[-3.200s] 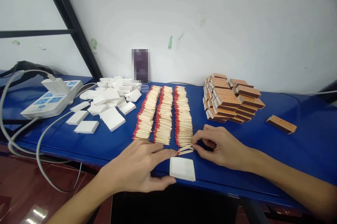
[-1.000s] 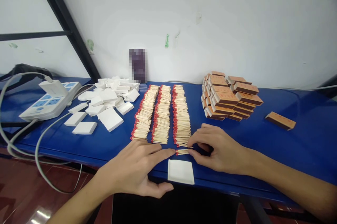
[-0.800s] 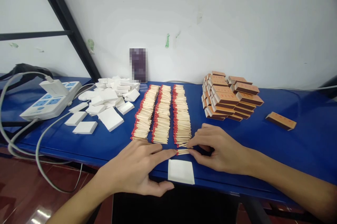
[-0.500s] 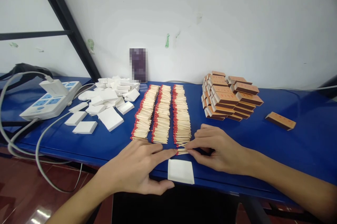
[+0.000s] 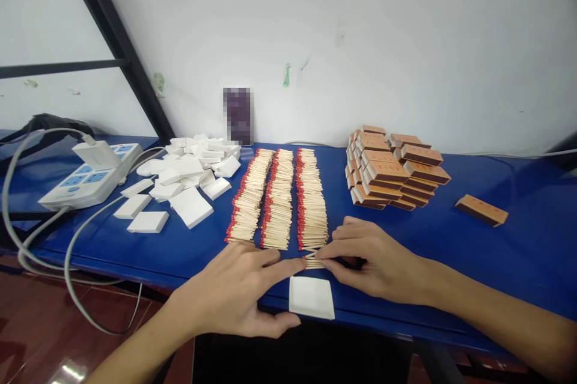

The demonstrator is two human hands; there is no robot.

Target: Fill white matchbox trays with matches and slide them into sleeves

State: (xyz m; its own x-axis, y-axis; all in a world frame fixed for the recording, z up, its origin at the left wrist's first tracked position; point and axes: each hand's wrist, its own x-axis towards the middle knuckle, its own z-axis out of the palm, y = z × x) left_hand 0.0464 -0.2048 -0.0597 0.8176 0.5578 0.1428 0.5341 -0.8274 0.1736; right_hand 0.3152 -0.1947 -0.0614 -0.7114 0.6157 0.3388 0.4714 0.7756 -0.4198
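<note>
Three long rows of red-headed matches (image 5: 312, 204) lie on the blue table. Just in front of the right-hand row is a small group of loose matches (image 5: 314, 263). My right hand (image 5: 372, 261) has its thumb and forefinger closed on the tail ends of these matches. From the other side, my left hand (image 5: 246, 288) touches their red heads with its forefinger; its thumb is spread apart and nothing is held in it. A white matchbox tray (image 5: 312, 298) sits at the table's front edge, between the two hands.
White matchbox trays (image 5: 192, 207) are heaped at the left. Several orange-brown matchbox sleeves (image 5: 383, 167) are stacked at the right, with a single sleeve (image 5: 482, 210) farther right. A power strip (image 5: 85, 179) with white cables lies far left. A pixelated phone-like object (image 5: 238, 116) leans on the wall.
The view has shifted slightly. Both hands stay at the small group of matches, which looks a little more bunched together between my fingers.
</note>
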